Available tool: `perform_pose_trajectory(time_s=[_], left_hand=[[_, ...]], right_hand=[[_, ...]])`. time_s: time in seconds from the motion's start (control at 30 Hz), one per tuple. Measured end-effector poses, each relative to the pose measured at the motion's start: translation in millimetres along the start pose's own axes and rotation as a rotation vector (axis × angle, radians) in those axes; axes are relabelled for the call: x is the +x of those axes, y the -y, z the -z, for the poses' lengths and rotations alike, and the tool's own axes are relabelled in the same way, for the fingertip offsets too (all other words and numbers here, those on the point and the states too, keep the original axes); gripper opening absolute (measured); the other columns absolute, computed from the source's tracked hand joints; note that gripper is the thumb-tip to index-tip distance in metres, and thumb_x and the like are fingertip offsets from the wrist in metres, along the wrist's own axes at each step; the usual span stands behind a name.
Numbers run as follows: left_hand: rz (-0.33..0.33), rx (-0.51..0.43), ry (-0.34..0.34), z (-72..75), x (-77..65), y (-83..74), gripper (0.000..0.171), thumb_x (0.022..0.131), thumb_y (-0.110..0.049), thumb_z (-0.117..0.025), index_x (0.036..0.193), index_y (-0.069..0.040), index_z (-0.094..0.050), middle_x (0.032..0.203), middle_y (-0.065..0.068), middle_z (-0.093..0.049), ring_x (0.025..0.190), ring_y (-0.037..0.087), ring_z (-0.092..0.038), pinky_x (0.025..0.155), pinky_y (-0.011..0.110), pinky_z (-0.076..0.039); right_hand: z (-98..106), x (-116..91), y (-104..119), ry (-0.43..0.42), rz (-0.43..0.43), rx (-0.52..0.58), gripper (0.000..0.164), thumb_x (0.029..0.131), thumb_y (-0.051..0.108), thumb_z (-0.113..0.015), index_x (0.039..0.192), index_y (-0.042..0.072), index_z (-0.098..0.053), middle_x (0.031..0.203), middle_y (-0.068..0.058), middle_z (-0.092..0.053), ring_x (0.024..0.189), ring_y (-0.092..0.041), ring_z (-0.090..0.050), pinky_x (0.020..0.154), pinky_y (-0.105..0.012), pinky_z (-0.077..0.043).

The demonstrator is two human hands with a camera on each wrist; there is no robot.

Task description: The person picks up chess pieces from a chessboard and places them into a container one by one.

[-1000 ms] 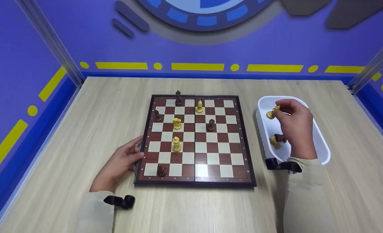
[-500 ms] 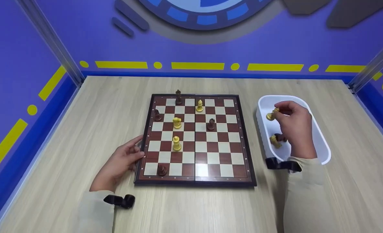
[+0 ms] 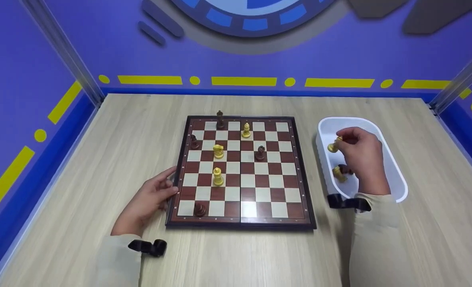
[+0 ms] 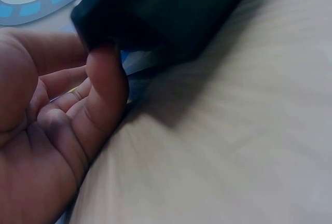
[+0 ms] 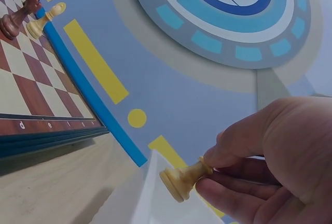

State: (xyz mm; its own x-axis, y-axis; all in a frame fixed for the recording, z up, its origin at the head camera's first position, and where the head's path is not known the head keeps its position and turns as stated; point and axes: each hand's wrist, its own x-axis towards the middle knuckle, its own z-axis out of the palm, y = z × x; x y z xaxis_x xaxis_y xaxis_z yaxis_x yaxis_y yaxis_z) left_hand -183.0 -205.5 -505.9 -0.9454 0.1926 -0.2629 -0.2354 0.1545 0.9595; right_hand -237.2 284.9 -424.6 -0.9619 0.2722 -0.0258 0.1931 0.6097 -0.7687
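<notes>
My right hand (image 3: 363, 153) pinches a gold chess piece (image 5: 181, 180) by its upper part between thumb and fingers, over the white tray (image 3: 400, 191). The piece hangs tilted, base outward, and its head is hidden by the fingers. Below it in the tray lie another gold piece (image 3: 339, 174) and a dark piece (image 3: 345, 169). At the left side of the chessboard (image 3: 272, 226), my left hand (image 3: 148, 201) holds the edge, thumb on the frame, other fingers partly curled. On the board stand a gold knight (image 3: 218, 151), a gold bishop (image 3: 246, 130) and several other pieces.
A tall dark piece (image 3: 220, 120) stands at the board's back row, and a dark piece (image 3: 199, 209) sits near its front left corner. The wooden table (image 3: 236, 259) meets a blue wall (image 3: 236, 63) behind. Table surface separates board and tray.
My right hand has come slightly nearer and lower over the tray, with the gold chess piece still pinched. The left hand and the pieces on the board have stayed put.
</notes>
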Motion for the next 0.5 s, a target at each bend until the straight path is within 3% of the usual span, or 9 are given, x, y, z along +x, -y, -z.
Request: perform_pose_trajectory(time_s=[0.17,0.33,0.5], left_hand=[[-0.009,0.003,0.009,0.7,-0.7,-0.4,0.063,0.096,-0.006,-0.058,0.152,-0.018,-0.032,0.095,0.001,-0.050,0.060,0.007,-0.045,0.048,0.020,-0.042],[-0.011,-0.002,0.014,1.2,-0.3,-0.4,0.064,0.095,-0.006,-0.058,0.152,-0.017,-0.032,0.095,0.001,-0.051,0.061,0.007,-0.047,0.048,0.020,-0.043],[-0.011,0.001,0.012,1.1,0.2,-0.4,0.064,0.095,-0.006,-0.058,0.152,-0.016,-0.032,0.094,0.001,-0.051,0.061,0.007,-0.047,0.048,0.020,-0.043]], right_hand=[[-1.0,0.9,-0.7,0.001,0.025,-0.029,0.028,0.092,0.021,-0.059,0.117,0.008,-0.064,0.111,-0.013,-0.061,0.084,-0.023,-0.055,0.043,-0.033,-0.049],[-0.3,1.3,-1.5,0.046,-0.013,-0.017,0.029,0.092,0.020,-0.059,0.119,0.008,-0.062,0.114,-0.014,-0.059,0.074,-0.023,-0.056,0.046,-0.036,-0.053],[-0.4,1.6,-3.9,0.064,-0.015,-0.039,0.029,0.092,0.019,-0.059,0.119,0.008,-0.061,0.114,-0.015,-0.058,0.075,-0.025,-0.055,0.046,-0.033,-0.051]])
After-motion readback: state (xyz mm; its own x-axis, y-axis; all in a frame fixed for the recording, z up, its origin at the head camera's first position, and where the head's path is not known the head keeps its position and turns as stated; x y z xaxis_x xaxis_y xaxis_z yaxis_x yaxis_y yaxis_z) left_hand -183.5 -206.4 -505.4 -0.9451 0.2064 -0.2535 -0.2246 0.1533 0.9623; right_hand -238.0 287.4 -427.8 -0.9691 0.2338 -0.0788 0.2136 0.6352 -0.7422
